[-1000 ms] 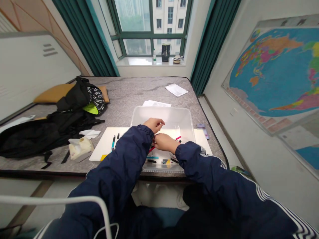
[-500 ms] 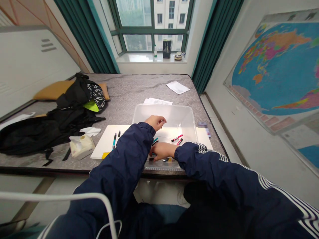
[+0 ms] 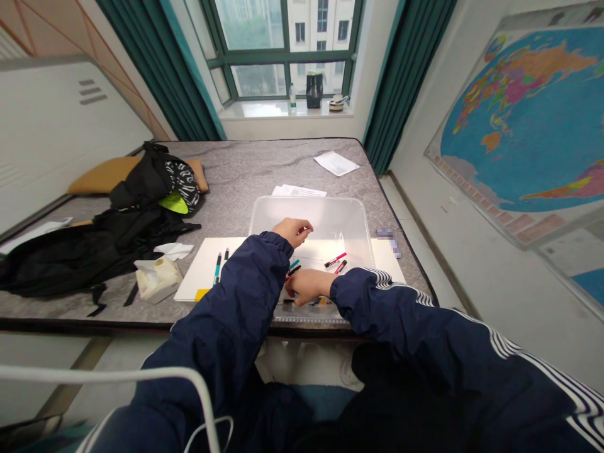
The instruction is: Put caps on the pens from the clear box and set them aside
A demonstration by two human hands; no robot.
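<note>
A clear plastic bin (image 3: 325,211) is resting on the gray surface (image 3: 250,167), holding scattered pens (image 3: 335,260). Over it, the person's left hand (image 3: 291,231) is hanging with fingers loosely curling; whether the fingertips are meeting, I cannot tell. The right hand (image 3: 309,286) is lying low among the pens at the bin's near end, fingers pointing down; I cannot tell whether they are pinching anything.

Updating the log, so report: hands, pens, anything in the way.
Left hand over the plastic bin, no pen visible in it. Right hand low in bin, grip unclear. Red pens loose in bin. Left sleeve hides part of bin.
</note>
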